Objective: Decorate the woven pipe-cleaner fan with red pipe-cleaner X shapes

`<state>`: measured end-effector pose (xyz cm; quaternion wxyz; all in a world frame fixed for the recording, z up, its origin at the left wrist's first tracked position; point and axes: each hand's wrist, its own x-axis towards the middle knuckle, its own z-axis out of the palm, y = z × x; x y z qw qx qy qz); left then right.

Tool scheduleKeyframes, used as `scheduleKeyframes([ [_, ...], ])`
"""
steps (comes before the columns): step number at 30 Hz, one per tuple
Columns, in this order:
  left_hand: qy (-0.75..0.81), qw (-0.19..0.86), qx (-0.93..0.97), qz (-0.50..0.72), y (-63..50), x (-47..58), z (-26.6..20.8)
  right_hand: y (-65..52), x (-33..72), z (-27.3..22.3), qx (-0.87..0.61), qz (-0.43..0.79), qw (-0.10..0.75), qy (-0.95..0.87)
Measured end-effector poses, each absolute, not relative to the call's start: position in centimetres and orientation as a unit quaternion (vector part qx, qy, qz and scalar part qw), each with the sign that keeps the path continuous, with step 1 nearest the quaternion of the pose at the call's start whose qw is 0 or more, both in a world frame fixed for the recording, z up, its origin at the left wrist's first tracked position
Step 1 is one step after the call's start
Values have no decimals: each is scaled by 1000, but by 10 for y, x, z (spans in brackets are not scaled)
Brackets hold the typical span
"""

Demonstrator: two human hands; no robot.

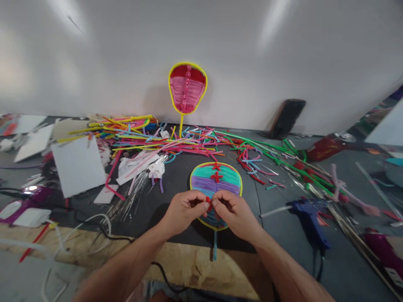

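Note:
Over the lower half of a yellow-rimmed pipe cleaner fan point(201, 183), my left hand point(186, 209) and my right hand point(234, 212) meet fingertip to fingertip. Both pinch a small red pipe cleaner piece point(208, 201) between thumb and forefinger. The fan lies flat with teal, purple and blue bands, and its blue handle point(215, 245) points toward me over the table edge. Two red pipe cleaner flowers point(216, 177) sit one above the other on its upper middle. My hands cover part of the fan's lower half.
A pink and red fan point(188, 90) stands upright by the wall behind loose pipe cleaners point(192, 144). Bare wires point(135, 188) and white card point(78, 165) lie left. On the right are a blue glue gun point(310, 218), a leaning phone point(287, 118) and a red can point(329, 147).

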<state>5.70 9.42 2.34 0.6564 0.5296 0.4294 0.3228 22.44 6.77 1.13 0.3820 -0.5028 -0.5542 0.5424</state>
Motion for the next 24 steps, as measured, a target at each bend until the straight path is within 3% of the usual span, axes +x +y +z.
scheduleKeyframes([
  [7, 404, 723, 455, 328, 97, 54, 18, 72, 227, 14, -484, 621, 430, -442],
  [24, 396, 734, 421, 357, 96, 54, 18, 70, 223, 15, -464, 625, 393, -490],
])
